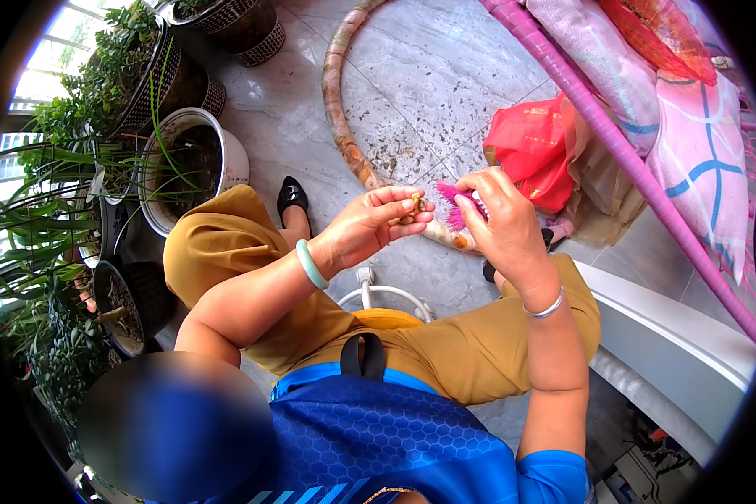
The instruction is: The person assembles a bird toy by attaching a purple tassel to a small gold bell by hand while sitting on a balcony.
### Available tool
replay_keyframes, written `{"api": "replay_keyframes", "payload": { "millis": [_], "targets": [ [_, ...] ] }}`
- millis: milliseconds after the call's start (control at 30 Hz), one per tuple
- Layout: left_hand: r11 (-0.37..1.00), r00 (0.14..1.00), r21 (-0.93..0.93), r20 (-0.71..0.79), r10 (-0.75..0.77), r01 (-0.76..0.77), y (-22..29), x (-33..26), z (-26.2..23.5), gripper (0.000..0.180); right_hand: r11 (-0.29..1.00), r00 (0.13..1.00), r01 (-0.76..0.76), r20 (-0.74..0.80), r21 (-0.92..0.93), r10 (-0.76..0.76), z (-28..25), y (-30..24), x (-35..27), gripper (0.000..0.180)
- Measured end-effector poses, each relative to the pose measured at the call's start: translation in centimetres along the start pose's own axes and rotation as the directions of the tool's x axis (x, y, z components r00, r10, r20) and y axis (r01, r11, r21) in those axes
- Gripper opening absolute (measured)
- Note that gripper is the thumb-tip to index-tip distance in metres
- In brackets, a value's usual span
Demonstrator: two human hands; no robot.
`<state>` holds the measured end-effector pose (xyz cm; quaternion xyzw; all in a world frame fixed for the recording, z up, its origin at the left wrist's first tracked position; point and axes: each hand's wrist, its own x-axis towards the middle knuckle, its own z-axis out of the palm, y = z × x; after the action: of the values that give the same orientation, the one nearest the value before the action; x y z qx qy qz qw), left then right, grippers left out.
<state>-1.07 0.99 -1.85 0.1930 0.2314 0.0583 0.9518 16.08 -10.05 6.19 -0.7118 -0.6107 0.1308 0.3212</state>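
Note:
Between the fingertips of my left hand (370, 225) is a small, knobbly yellow-brown piece (415, 207); its exact kind is too small to make out. My right hand (502, 220) is closed around a brush (452, 204) with bright magenta bristles. Those bristles point left, toward the piece, with a short gap between them. The fingers hide most of the brush's handle. Both hands are held above my lap, in front of my knees.
Dark crumbs (403, 155) litter the grey tiles inside a large patterned hoop (336, 92). Potted plants (231, 160) line the left side. At right are a red plastic bag (525, 139), a pink wrapped pole (613, 134), pink cushions (697, 160) and a white ledge (664, 336).

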Motion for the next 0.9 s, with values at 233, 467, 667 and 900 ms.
{"api": "replay_keyframes", "payload": {
  "millis": [233, 467, 667, 900],
  "targets": [
    [1.0, 1.0, 0.004, -0.016, -0.017, 0.017, 0.3, -0.1, 0.4, 0.02, 0.993, 0.994, 0.02, -0.11, 0.112, -0.007, -0.6, -1.0, 0.2, 0.017],
    [0.998, 1.0, 0.06, -0.023, -0.017, 0.019, -0.5, 0.3, 0.3, 0.019, 0.991, 0.992, 0.03, 0.117, 0.132, -0.046, 0.9, -1.2, -0.7, 0.017],
    [0.992, 0.996, 0.097, 0.029, -0.082, 0.079, -1.1, 0.1, 0.5, 0.019, 1.0, 0.997, 0.02, -0.071, 0.022, -0.018, 1.0, 0.7, 0.8, 0.014],
    [0.992, 0.998, 0.112, 0.031, -0.058, 0.055, -1.2, 0.1, 0.2, 0.021, 0.977, 0.991, -0.053, 0.134, 0.208, 0.026, 0.9, -1.0, -0.1, 0.011]
  ]
}}
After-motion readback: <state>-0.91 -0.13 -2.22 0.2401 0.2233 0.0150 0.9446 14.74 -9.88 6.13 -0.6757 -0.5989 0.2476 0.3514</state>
